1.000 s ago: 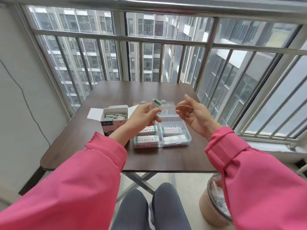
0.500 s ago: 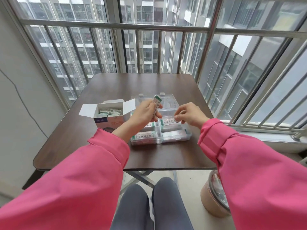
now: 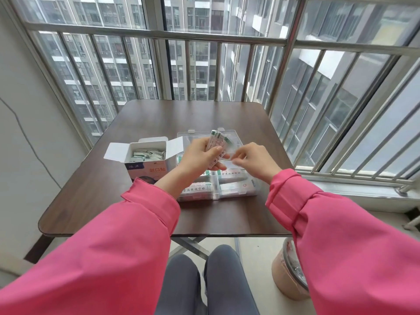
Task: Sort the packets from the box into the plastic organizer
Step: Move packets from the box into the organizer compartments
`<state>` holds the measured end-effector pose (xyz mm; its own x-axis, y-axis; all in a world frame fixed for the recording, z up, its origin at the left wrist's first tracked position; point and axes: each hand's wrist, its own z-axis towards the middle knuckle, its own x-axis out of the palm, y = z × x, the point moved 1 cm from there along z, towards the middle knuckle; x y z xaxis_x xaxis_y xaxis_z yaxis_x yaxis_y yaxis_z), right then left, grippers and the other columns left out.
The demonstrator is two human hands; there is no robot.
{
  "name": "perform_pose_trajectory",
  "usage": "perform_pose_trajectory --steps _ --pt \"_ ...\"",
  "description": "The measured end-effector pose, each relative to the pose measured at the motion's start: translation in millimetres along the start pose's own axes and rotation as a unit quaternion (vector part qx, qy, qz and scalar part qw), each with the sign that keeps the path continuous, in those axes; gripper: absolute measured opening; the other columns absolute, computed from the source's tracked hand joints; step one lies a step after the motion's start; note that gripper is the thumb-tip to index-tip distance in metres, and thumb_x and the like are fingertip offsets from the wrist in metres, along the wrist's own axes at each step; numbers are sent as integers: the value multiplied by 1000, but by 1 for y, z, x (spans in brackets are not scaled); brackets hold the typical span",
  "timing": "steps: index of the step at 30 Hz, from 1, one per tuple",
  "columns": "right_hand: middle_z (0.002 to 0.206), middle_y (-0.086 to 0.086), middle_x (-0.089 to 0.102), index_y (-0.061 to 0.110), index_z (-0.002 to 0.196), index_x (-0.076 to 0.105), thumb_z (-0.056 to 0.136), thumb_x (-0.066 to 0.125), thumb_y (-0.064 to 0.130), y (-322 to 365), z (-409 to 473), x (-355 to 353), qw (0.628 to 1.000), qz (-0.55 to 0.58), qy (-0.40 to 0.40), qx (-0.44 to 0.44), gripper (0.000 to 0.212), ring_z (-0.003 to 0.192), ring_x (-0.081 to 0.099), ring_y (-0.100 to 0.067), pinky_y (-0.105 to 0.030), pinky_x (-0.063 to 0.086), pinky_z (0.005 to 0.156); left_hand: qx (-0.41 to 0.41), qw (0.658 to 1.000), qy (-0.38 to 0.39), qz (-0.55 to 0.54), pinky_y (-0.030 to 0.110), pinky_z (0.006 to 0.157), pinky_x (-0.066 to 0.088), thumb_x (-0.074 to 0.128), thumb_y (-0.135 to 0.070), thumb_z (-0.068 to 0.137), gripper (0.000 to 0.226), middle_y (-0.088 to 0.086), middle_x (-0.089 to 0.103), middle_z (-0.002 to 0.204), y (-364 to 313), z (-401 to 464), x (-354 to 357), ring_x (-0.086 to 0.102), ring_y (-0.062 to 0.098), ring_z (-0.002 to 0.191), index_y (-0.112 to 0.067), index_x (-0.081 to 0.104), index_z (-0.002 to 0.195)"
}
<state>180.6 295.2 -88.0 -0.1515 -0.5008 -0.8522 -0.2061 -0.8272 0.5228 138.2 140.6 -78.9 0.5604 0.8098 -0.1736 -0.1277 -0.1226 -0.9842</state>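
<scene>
My left hand (image 3: 200, 159) is raised over the clear plastic organizer (image 3: 238, 192) and grips a small stack of white-and-green packets (image 3: 217, 142). My right hand (image 3: 255, 161) is just to their right, with its fingertips pinched at the stack's edge. Motion blur hides whether it grips a packet. Several packets lie flat in the organizer's near compartments (image 3: 196, 189), and its lid lies open behind. The open white and pink box (image 3: 147, 170) stands to the left with more packets (image 3: 147, 154) inside.
Everything stands on a dark wooden table (image 3: 113, 201) against a barred window (image 3: 204, 69). A wall is on the left. A lidded brown bin (image 3: 288, 278) stands on the floor at the right, below the table edge. My knees are under the near edge.
My right hand lowered a packet into the organizer, then came back up to the stack in my left hand. My left hand stayed over the organizer.
</scene>
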Motion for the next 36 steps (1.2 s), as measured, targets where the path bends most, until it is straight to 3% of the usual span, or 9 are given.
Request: perform_pose_trajectory --steps 1,3,5,8,11,15,22,30,36 --pt "84 -1 65 13 97 71 87 55 8 3 -2 -4 993 116 -3 11 19 73 60 -14 -22 44 63 1 1000 -6 -5 17 48 50 47 -7 97 11 4 67 80 0 0 -1 64 8 48 -9 55 104" --pt "80 -3 65 13 98 68 88 46 -1 8 -8 -12 917 395 40 31 28 64 57 -11 -18 39 50 -3 1000 -11 -9 18 45 50 51 -8 96 10 6 67 78 0 -1 0 62 9 44 -10 56 104" --pt "76 -3 66 14 97 67 88 52 -3 9 -10 -15 859 506 79 13 24 60 58 -9 -16 39 48 -2 1000 -10 3 17 41 47 53 -10 95 9 6 66 75 1 -2 2 57 6 39 -10 57 103" --pt "68 -3 66 9 90 66 80 67 -1 9 -11 -16 890 453 53 -14 15 56 57 -8 -15 41 50 -1 1000 -8 11 16 38 41 43 -17 100 16 7 64 73 -1 -3 7 51 4 37 -10 56 98" --pt "63 1 67 10 85 66 76 71 -1 11 -11 -16 913 407 11 -28 15 52 58 -5 -15 43 51 -31 999 2 -24 18 39 47 30 -15 103 27 9 65 75 -4 -4 7 58 8 41 -11 56 96" --pt "68 -5 64 9 87 64 77 71 -3 14 -13 -14 917 397 -1 -40 17 51 58 -2 -13 44 52 -32 999 23 -27 21 46 53 39 -13 101 20 6 67 82 -1 -6 2 67 13 53 -11 58 99" --pt "62 -1 60 10 90 65 76 72 -1 16 -16 -14 929 368 -18 -33 19 48 52 0 -12 38 45 -27 1000 -2 -8 26 50 55 55 -19 95 12 9 67 78 -1 -6 -6 69 18 55 -10 62 93" --pt "59 -3 55 13 73 58 80 69 0 11 -20 -18 938 347 8 -15 18 43 49 2 -11 33 41 -6 998 16 67 24 47 52 58 -7 92 5 2 63 78 -1 -3 -5 66 12 48 -9 60 96" --pt "64 -2 60 9 91 63 78 72 4 4 -22 -21 938 348 12 -4 17 43 46 -3 -15 29 39 2 992 39 123 21 44 49 57 -11 93 10 -1 63 74 -6 1 -1 63 8 46 -17 60 85"
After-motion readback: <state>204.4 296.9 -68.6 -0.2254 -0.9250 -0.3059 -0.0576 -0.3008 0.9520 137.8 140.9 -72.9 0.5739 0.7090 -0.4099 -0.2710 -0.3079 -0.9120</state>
